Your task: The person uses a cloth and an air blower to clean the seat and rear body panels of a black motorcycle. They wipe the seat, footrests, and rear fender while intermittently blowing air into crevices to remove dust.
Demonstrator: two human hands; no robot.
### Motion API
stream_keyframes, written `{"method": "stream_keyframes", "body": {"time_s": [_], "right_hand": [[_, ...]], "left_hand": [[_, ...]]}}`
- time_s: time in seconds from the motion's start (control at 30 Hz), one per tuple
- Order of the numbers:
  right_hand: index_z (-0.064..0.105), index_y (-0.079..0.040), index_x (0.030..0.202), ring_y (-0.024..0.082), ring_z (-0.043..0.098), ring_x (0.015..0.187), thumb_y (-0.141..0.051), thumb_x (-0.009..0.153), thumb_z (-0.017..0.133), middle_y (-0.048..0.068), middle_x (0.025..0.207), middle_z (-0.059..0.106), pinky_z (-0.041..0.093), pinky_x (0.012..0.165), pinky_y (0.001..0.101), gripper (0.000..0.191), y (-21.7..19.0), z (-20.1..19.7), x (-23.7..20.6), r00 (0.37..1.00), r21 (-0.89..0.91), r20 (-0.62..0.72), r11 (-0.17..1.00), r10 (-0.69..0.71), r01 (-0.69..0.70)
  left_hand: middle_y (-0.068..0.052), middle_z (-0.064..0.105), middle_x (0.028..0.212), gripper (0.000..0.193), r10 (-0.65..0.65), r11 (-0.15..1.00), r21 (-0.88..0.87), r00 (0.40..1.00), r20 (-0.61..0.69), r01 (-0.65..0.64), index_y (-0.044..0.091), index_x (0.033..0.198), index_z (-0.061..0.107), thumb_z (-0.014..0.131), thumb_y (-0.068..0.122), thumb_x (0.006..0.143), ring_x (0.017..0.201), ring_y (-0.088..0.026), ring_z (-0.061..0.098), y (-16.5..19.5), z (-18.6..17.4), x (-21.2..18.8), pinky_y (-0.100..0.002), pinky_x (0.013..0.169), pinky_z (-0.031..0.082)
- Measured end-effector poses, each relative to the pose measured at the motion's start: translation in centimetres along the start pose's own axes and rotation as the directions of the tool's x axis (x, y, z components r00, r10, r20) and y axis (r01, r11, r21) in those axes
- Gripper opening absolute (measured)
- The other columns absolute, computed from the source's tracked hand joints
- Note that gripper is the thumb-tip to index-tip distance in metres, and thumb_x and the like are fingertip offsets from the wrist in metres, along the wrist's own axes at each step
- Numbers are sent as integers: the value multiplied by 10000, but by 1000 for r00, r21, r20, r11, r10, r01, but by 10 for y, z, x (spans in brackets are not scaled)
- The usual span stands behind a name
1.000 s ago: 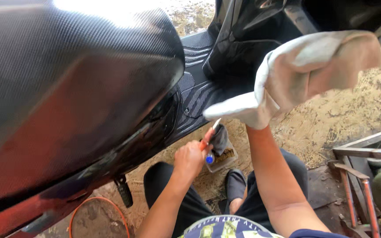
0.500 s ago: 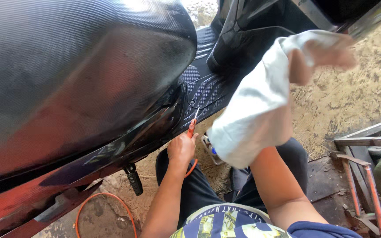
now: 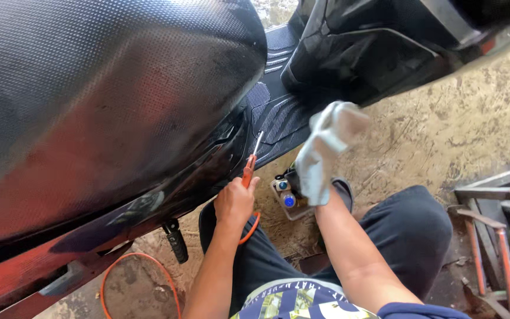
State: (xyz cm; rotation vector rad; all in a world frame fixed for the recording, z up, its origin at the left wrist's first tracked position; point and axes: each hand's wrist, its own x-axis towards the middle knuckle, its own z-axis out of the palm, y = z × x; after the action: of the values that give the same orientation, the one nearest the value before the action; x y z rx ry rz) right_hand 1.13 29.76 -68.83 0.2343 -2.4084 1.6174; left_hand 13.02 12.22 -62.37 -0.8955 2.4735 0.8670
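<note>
Screwdriver [image 3: 250, 167] with an orange handle sits gripped in the left hand [image 3: 235, 202], its metal tip up against the dark side panel under the scooter seat [image 3: 107, 100]. The right hand [image 3: 320, 177] is wrapped in a pale cloth [image 3: 326, 145] — clutching it just beside the ribbed footboard [image 3: 273, 115]. Below lies sandy, dusty ground [image 3: 432, 130] — an orange hose [image 3: 143, 266] loops there near a footpeg [image 3: 175, 239].

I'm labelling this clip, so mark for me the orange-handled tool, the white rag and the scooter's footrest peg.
orange-handled tool [image 3: 248, 169]: head view, on the orange grip.
white rag [image 3: 320, 150]: head view, mid-cloth.
footrest peg [image 3: 176, 241]: head view, on the black peg's middle.
</note>
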Motion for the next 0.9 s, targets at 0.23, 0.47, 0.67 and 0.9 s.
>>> {"method": "stream_keyframes", "body": {"time_s": [0.23,0.47,0.67,0.9], "right_hand": [[421,-9,1472,412,408,1371,-347,917,631,238,1463,458,281,1181,539,683,45,93,-1,937,-223,348,970,-10,93],[408,-7,1490,427,391,1406,-355,910,633,249,1495,444,264,1214,552,713,46,148,82,901,-133,432,991,35,25],[484,-23,1547,497,312,1465,-444,983,575,308,1583,389,147,1154,645,709,34,110,42,869,-400,429,810,-247,428],[590,-117,1396,391,376,1483,-540,827,655,140,1523,508,234,1244,573,712,38,144,112,795,-407,604,879,55,249]], "left_hand": [[-189,749,982,479,-81,994,-81,996,-27,78,111,1045,766,620,550,919,948,-412,700,1,6,-7,-534,824,537],[-154,761,957,469,-151,978,-138,988,32,154,167,1132,740,562,547,922,908,-377,719,-11,6,-1,-504,782,552],[-188,744,882,463,-150,971,-179,987,52,157,192,1240,688,547,519,943,865,-378,721,-8,1,-7,-502,747,555],[-202,744,926,496,-142,958,-256,989,-49,125,98,1040,752,629,559,903,921,-414,705,6,11,1,-530,803,534]]}}
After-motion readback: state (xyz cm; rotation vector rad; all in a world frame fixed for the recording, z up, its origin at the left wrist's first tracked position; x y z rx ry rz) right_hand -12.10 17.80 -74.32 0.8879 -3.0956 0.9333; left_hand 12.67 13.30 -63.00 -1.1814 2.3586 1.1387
